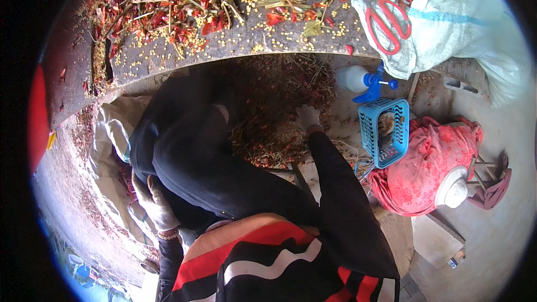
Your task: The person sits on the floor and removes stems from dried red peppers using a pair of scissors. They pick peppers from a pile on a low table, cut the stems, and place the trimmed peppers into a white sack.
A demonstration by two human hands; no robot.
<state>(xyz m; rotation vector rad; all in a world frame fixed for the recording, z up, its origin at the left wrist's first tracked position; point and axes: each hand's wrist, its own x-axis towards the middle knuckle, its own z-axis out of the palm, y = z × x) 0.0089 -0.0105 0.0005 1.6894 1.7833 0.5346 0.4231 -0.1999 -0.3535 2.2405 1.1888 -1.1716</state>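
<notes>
My left hand [156,207], in a pale glove with a beaded bracelet at the wrist, rests against my dark-trousered leg [196,162] with fingers extended, beside a woven sack [112,179]. My right hand [307,116], also gloved, reaches down at the edge of a dim pile of dried stalks and red scraps [268,140], its fingers apart as far as they show. Above, a dark bench top [151,61] holds red chili pieces, stalks and yellow seeds, with red-handled scissors [386,22] on a white sack [447,5].
To the right of my right hand are a spray bottle [353,81] with a blue pump and a blue plastic basket [366,140]. A pink patterned cloth [408,184] with a white hat [450,190], a small stool [486,179] and a pale slab [430,240] lie farther right.
</notes>
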